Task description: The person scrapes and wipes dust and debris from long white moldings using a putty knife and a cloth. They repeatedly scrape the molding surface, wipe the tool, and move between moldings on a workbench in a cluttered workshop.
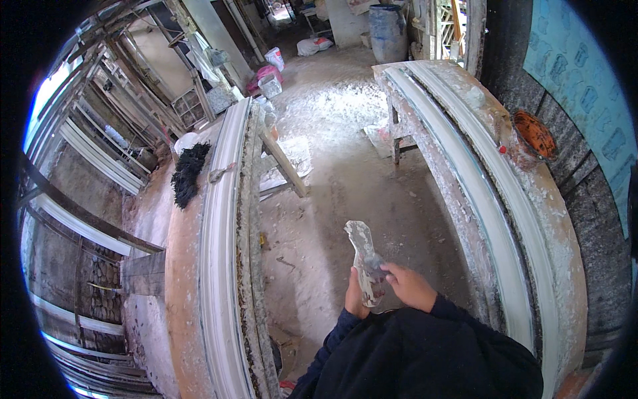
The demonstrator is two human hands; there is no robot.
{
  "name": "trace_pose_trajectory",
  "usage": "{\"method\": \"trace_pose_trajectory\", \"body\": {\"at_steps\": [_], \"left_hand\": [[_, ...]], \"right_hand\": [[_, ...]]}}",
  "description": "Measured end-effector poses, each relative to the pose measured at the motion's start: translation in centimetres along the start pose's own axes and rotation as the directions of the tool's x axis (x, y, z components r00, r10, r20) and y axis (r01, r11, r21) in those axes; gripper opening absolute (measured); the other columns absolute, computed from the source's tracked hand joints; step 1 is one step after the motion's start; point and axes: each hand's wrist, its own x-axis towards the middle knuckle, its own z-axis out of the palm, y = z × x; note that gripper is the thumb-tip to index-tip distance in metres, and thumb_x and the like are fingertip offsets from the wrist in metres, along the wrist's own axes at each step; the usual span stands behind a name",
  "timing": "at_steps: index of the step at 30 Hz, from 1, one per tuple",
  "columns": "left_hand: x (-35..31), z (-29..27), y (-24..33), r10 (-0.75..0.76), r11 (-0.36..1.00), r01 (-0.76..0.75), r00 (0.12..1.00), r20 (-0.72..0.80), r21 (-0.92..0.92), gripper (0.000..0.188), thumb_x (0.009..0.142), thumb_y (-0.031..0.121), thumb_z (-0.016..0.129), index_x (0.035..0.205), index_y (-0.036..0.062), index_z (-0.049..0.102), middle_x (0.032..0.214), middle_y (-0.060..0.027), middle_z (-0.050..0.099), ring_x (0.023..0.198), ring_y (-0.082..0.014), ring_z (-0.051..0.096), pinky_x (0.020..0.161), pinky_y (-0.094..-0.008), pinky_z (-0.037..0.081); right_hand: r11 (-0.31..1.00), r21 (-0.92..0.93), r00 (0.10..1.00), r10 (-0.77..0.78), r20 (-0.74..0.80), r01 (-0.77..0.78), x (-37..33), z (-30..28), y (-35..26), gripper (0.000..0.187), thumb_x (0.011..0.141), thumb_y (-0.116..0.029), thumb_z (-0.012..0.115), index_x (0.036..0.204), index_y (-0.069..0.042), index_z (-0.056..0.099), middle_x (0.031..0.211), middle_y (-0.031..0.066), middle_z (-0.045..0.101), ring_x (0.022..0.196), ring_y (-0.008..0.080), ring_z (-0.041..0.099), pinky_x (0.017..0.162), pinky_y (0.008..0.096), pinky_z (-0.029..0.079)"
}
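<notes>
In front of my body, between two long benches, my left hand (356,294) is closed round the lower part of a flat, pale piece (361,241). It is crusted with white plaster and has a notched upper end. My right hand (412,287) comes in from the right with its fingers pinched on a small grey flat piece (376,264), which lies against the face of the crusted one. The exact kind of either piece is not plain to see. Both hands are above the floor, apart from the benches.
Long white plaster mouldings lie on the left bench (181,266) and right bench (555,229). A black bristly bundle (191,174) rests at the left bench's edge. An orange-brown basin (533,135) stands on the right. Farther off are a blue drum (388,34) and a white bucket (274,58).
</notes>
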Motion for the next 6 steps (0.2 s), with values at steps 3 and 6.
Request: {"method": "trace_pose_trajectory", "body": {"at_steps": [3,6], "left_hand": [[0.0,-0.7,-0.8,-0.019,0.999,0.017,0.998,0.057,0.033,0.059,0.092,0.056,0.029,0.135,0.0153,0.033,0.121,-0.0077,0.051,0.094,-0.0219,0.055,0.067,-0.0371,0.05],[0.4,-1.2,-1.3,-0.05,0.998,0.043,0.983,0.176,0.044,0.065,0.089,0.06,0.034,0.139,0.019,0.026,0.126,-0.0099,0.049,0.092,-0.0227,0.055,0.069,-0.0396,0.05]], "right_hand": [[0.998,0.06,0.996,0.025,-0.083,-0.02,3.3,-0.9,0.4,0.026,0.089,-0.013,0.049,0.114,-0.007,0.052,0.106,0.0187,0.06,0.096,0.0379,0.057,0.079,0.0442,0.046],[0.998,0.047,0.982,-0.022,-0.188,0.031,6.6,-1.4,2.8,0.027,0.089,-0.014,0.05,0.115,-0.006,0.052,0.107,0.0181,0.061,0.101,0.0355,0.057,0.083,0.0414,0.045]]}}
